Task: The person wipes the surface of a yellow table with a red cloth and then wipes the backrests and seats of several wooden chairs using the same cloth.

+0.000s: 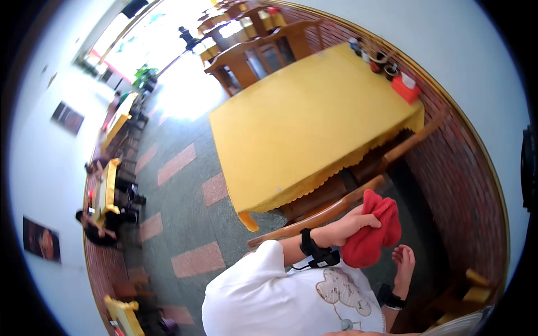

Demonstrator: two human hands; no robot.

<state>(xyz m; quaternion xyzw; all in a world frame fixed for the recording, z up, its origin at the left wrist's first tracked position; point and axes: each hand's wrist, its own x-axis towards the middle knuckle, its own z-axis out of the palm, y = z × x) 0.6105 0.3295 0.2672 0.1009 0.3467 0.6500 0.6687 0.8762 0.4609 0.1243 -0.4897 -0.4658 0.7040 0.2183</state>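
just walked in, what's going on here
A person's left hand grips a bunched red cloth; the right hand is apart from it, seemingly holding nothing. Past a wooden chair is a table under a yellow tablecloth, with a red tissue box at its brick-wall end.

A red cloth point(372, 236) hides part of the left hand point(343, 229); the containers point(390, 71) along the yellow table's point(302, 117) right edge look too small to identify.

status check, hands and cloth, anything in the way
Left hand gripping red cloth. Right hand apart from it, open. Chair between person and table.
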